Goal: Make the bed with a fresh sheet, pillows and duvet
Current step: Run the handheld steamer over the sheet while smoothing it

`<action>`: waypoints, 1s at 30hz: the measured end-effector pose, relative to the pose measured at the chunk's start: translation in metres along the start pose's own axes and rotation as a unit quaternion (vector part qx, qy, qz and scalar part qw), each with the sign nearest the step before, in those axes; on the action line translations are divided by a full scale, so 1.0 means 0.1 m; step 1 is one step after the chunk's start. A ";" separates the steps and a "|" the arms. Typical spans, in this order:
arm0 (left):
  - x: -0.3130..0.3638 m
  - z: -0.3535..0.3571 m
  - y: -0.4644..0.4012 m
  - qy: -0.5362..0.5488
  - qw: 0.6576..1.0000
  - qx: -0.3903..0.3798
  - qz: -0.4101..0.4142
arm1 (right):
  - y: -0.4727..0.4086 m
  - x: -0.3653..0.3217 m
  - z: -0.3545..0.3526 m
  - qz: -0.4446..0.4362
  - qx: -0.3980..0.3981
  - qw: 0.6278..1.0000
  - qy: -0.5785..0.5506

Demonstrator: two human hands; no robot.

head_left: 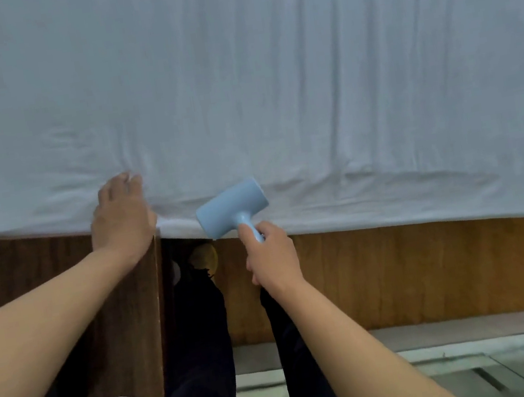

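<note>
A pale blue-white sheet [270, 78] covers the bed and fills the upper half of the view, with creases near its front edge. My left hand [122, 215] lies flat on the sheet's front edge, fingers together, pressing the cloth down. My right hand [271, 258] grips the handle of a light blue lint roller [232, 208], whose barrel rests on the sheet's edge just right of my left hand.
A dark wooden bedside cabinet [59, 262] stands at the left, against the bed. The bed's brown wooden side panel [434, 271] runs along the right. My legs in dark trousers [197, 344] stand between them. Pale floor [483, 369] lies bottom right.
</note>
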State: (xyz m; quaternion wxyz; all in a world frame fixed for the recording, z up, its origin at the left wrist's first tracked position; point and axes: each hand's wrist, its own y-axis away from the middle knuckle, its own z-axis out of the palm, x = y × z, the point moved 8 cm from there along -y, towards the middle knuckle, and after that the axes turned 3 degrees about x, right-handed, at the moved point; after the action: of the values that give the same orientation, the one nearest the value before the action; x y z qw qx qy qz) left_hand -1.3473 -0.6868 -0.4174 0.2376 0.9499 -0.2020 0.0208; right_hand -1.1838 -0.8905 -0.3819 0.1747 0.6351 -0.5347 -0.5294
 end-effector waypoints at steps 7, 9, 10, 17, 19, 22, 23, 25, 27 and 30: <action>0.56 0.18 0.27 -0.046 0.997 -0.040 0.057 | 0.21 0.49 -0.66 0.064 0.018 0.995 -0.074; 0.83 0.22 0.36 -0.040 0.994 -0.043 0.087 | 0.27 0.63 -0.82 0.077 0.035 0.992 -0.091; 0.98 0.24 0.42 -0.034 0.994 -0.047 0.096 | 0.28 0.69 -0.89 0.082 0.043 0.991 -0.100; 1.87 0.36 0.92 -0.012 0.985 -0.122 0.119 | 0.31 0.85 -1.18 0.088 0.080 0.983 -0.139; 2.01 0.41 1.07 -0.024 0.981 -0.156 0.114 | 0.30 0.80 -1.22 0.081 0.088 0.981 -0.150; 2.11 0.41 1.25 -0.032 0.978 -0.166 0.123 | 0.28 0.68 -1.20 0.070 0.084 0.983 -0.148; 2.10 0.40 1.29 -0.029 0.979 -0.164 0.120 | 0.27 0.63 -1.17 0.066 0.080 0.984 -0.147; 2.02 0.35 1.33 -0.013 0.982 -0.159 0.103 | 0.28 0.50 -1.11 0.056 0.072 0.985 -0.145; 1.88 0.26 1.32 0.006 0.985 -0.152 0.077 | 0.30 0.36 -1.03 0.050 0.062 0.987 -0.141; 1.55 0.10 1.27 0.038 0.989 -0.139 0.031 | 0.34 0.15 -0.89 0.043 0.052 0.988 -0.140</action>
State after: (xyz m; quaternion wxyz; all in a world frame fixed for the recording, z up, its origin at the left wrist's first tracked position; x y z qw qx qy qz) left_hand -1.2562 -0.8517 -0.3490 0.3739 0.8996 -0.2229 0.0356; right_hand -1.1258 -0.9463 -0.3283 0.0878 0.5389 -0.6076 -0.5768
